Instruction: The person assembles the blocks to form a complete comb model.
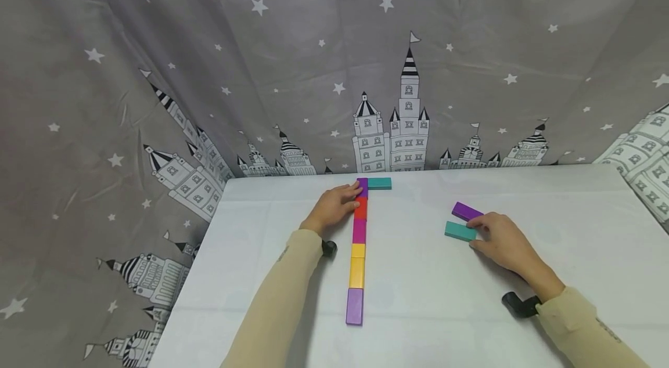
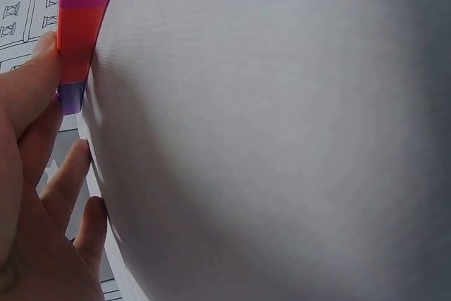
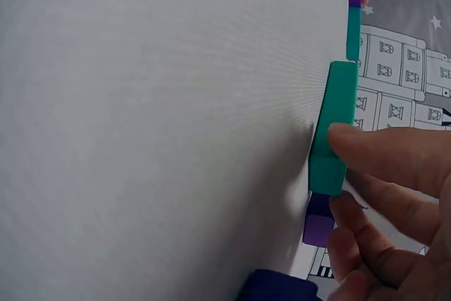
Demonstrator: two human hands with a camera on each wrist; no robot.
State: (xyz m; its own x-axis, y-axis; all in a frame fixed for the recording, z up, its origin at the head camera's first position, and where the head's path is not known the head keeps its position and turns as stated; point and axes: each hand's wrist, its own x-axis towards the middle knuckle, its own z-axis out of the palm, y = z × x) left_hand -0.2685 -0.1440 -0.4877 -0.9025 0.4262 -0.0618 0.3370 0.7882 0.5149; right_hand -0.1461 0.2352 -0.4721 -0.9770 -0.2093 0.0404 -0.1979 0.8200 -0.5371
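Observation:
A column of coloured blocks runs down the white table: purple (image 1: 363, 185), red (image 1: 360, 209), magenta (image 1: 359, 231), two yellow ones (image 1: 357, 273) and light purple (image 1: 354, 306). A teal block (image 1: 380, 183) lies crosswise against the top purple one. My left hand (image 1: 333, 207) touches the column's left side, with fingertips at the purple block and thumb at the red block (image 2: 79, 44). To the right, my right hand (image 1: 499, 242) pinches the near end of another teal block (image 3: 337, 103) between thumb and finger. A loose purple block (image 1: 467, 211) lies just behind it, close to my fingers.
The white tabletop (image 1: 418, 310) ends at the back against a grey curtain (image 1: 313, 20) printed with castles and stars. A dark blue object (image 3: 278, 287) shows at the bottom of the right wrist view, its kind unclear. Black camera mounts (image 1: 520, 305) stick out from both wrists.

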